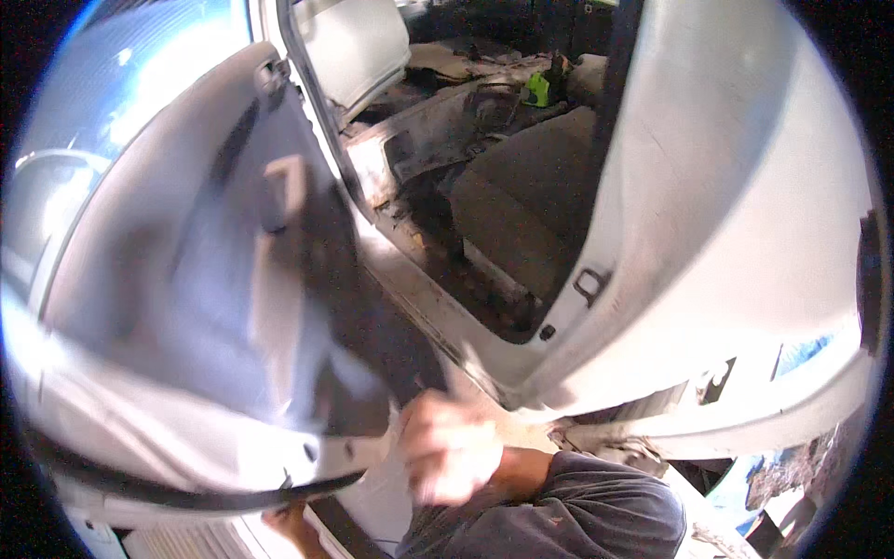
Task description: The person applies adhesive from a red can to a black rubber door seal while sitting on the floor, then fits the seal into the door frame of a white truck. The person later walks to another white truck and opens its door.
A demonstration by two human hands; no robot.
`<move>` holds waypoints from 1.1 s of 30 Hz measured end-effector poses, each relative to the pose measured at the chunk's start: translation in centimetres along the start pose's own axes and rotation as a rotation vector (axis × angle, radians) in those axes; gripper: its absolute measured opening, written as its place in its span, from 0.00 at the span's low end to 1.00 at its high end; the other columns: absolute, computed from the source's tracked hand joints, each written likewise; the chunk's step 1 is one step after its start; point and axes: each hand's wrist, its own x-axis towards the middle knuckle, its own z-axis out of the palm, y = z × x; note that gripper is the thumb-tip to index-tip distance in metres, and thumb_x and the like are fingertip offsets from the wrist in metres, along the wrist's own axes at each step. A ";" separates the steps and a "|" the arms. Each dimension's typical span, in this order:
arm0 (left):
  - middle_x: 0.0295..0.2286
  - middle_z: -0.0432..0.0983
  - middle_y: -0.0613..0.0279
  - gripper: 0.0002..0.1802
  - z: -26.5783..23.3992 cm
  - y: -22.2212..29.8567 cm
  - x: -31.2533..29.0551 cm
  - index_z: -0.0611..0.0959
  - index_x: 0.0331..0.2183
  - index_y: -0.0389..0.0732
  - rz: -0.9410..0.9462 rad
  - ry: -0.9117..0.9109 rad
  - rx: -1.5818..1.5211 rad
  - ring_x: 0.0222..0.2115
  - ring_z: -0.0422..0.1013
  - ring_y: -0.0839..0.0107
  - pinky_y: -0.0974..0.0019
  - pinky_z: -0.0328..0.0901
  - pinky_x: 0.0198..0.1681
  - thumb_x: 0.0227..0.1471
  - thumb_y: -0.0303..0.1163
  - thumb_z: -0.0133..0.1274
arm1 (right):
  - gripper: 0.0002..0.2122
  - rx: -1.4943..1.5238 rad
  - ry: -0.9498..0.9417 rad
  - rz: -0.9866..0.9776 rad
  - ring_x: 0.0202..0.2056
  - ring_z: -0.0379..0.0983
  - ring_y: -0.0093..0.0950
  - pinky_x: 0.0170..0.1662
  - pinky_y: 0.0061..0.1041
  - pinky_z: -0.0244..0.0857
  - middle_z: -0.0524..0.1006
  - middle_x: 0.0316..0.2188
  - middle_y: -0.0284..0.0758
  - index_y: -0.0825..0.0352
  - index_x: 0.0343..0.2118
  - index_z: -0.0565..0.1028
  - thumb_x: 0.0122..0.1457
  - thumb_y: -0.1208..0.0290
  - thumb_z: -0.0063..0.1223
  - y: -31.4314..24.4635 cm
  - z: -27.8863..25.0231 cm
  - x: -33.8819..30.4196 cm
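Note:
A car door (214,279) with a grey and beige inner panel stands swung out on the left, smeared by motion blur. At its lower edge, beside the black seal strip (326,486), my left hand (287,518) shows in part, apparently closed round the edge. Some of its fingers are hidden by the door. My right hand (452,449) is close to the panel's near right corner, with a dark grey sleeve (568,512) behind it. Its fingers look bent but are too blurred to read, and I cannot tell whether it holds anything.
Right of the door is the open doorway of a white car body, with a sill (433,321) and a striker loop (589,284) on the pillar. A dark seat (531,191) and a bright green object (537,90) are inside. White panels (726,410) lie at lower right.

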 end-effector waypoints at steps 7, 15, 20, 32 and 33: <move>0.18 0.77 0.63 0.11 18.3 1.7 -9.3 0.82 0.27 0.37 0.536 -0.295 -0.241 0.18 0.72 0.72 0.65 0.66 0.19 0.45 0.35 0.61 | 0.08 0.439 -0.274 -0.018 0.28 0.72 0.35 0.32 0.33 0.69 0.72 0.32 0.46 0.70 0.19 0.71 0.47 0.71 0.55 -14.6 3.0 2.4; 0.57 0.53 0.39 0.39 24.4 7.0 -10.3 0.58 0.58 0.34 0.552 -1.082 -0.022 0.57 0.54 0.45 0.57 0.50 0.62 0.53 0.47 0.49 | 0.07 0.415 -0.410 0.325 0.23 0.73 0.32 0.29 0.30 0.71 0.75 0.23 0.37 0.68 0.24 0.75 0.45 0.70 0.60 -16.6 5.6 3.0; 0.45 0.71 0.52 0.28 17.0 0.5 -6.8 0.70 0.50 0.33 0.259 -1.275 -0.216 0.46 0.67 0.58 0.63 0.60 0.53 0.52 0.38 0.53 | 0.10 0.281 -0.445 0.377 0.24 0.74 0.32 0.28 0.29 0.69 0.75 0.25 0.37 0.69 0.26 0.77 0.37 0.73 0.61 -14.3 11.3 1.3; 0.31 0.73 0.65 0.22 -3.6 -12.4 13.8 0.78 0.40 0.47 -0.514 -0.760 -0.292 0.27 0.68 0.72 0.64 0.65 0.26 0.50 0.53 0.52 | 0.04 0.243 -0.783 0.949 0.35 0.69 0.31 0.41 0.27 0.64 0.72 0.32 0.38 0.72 0.30 0.75 0.50 0.82 0.53 5.8 31.8 -5.4; 0.32 0.74 0.65 0.22 -5.3 -11.3 16.1 0.78 0.40 0.48 -0.493 -0.669 -0.356 0.29 0.70 0.72 0.64 0.66 0.27 0.51 0.53 0.50 | 0.03 0.219 -0.825 0.860 0.34 0.70 0.30 0.38 0.26 0.65 0.72 0.32 0.38 0.72 0.28 0.74 0.49 0.83 0.53 7.4 34.0 -4.8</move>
